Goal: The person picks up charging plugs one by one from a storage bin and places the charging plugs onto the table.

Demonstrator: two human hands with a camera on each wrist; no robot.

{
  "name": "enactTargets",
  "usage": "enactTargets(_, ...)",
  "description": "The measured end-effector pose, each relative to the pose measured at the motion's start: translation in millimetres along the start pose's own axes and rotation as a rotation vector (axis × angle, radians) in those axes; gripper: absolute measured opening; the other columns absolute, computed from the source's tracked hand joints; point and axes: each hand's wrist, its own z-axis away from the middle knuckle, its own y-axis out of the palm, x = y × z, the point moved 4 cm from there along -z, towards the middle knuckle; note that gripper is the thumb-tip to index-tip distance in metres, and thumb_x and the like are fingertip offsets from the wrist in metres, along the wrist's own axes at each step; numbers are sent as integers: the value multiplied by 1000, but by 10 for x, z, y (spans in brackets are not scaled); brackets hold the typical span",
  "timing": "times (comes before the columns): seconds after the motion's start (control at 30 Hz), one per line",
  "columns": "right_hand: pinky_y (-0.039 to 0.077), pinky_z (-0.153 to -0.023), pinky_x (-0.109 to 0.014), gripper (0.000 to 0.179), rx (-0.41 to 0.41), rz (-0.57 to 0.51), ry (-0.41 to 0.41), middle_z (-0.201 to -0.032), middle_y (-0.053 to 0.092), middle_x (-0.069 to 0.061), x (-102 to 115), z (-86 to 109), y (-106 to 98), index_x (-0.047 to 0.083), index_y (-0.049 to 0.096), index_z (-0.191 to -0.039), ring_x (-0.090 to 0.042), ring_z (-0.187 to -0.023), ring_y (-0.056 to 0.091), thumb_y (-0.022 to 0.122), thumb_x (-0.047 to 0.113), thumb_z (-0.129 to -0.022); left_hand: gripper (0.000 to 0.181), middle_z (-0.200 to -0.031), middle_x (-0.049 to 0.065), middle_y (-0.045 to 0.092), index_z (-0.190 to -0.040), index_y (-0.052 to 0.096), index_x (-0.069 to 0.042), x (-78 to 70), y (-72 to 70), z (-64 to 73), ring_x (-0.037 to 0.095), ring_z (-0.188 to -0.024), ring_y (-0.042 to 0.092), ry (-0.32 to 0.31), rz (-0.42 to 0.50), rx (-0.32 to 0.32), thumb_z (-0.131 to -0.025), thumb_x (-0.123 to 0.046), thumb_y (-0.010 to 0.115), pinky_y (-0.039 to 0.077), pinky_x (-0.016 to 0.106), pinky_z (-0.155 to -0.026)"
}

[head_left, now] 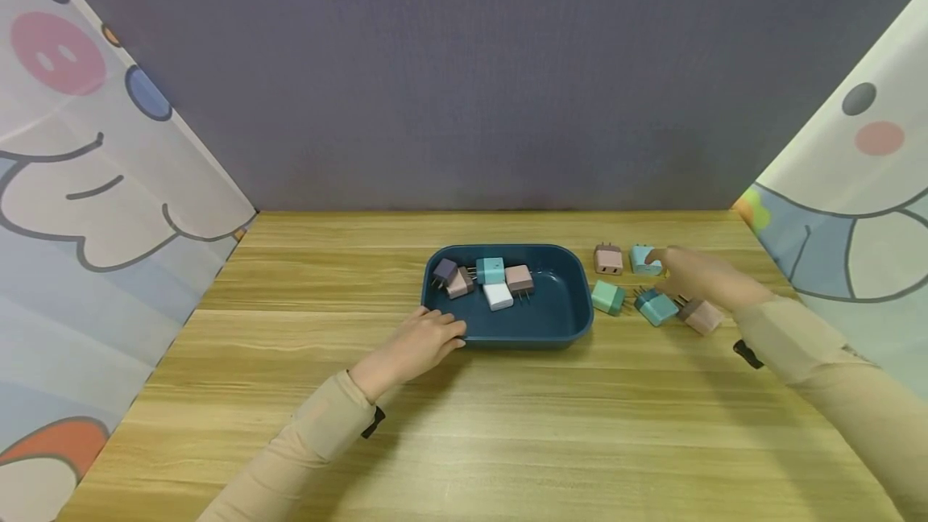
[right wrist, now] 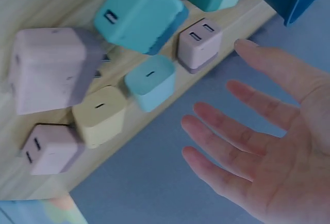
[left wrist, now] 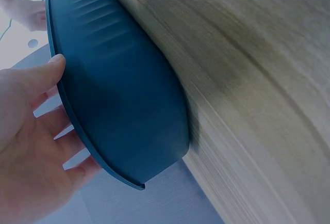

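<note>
My left hand (head_left: pixel 416 345) holds the near-left rim of a dark blue plastic tray (head_left: pixel 525 321). In the left wrist view its thumb lies on the outer side of the rim, the fingers behind it. Inside the tray are a purple plug charger (head_left: pixel 445 270), a white one (head_left: pixel 498 296), a light blue one (head_left: pixel 490 270) and two pink ones. My right hand (head_left: pixel 699 276) hovers, fingers spread and holding nothing, over chargers on the table. Among these are a blue charger (right wrist: pixel 142 15), a light blue charger (right wrist: pixel 151 82), a cream charger (right wrist: pixel 100 115) and pink chargers (right wrist: pixel 49 69).
A green charger (head_left: pixel 607 297) lies close to the tray's right side. The wooden table (head_left: pixel 326 264) ends at a grey back panel (head_left: pixel 471 79). Printed cartoon sheets (head_left: pixel 109 184) flank both sides.
</note>
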Motion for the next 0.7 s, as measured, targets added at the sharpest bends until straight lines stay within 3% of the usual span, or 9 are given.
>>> enactTargets(0.2,43,-71,-45,43,3,3,-18,-117,47,-32,116,-81,-42,-6,48,-119,-30,-86,56,61,11,-81,10,-73,-4,53,-81,51,-17,0,0,1,11,-62,43,3,0,-5,-88,-23,56,27,25,-60)
enactTargets(0.4,41,-78,-51,41,-10,11,-70,-115,50,-30,214,-136,-68,-6,50,-116,-44,-101,50,62,11,-81,11,-72,-4,52,-80,51,-17,-2,3,2,11,-61,42,9,-6,-16,-87,-23,56,27,25,-60)
enactTargets(0.7,41,-79,-50,42,-8,-5,-89,-117,49,-29,346,-239,-103,-7,48,-118,-44,-102,49,61,8,-81,12,-71,-4,52,-79,50,-17,-7,2,-1,11,-61,43,5,-1,-18,-86,-22,57,27,25,-60)
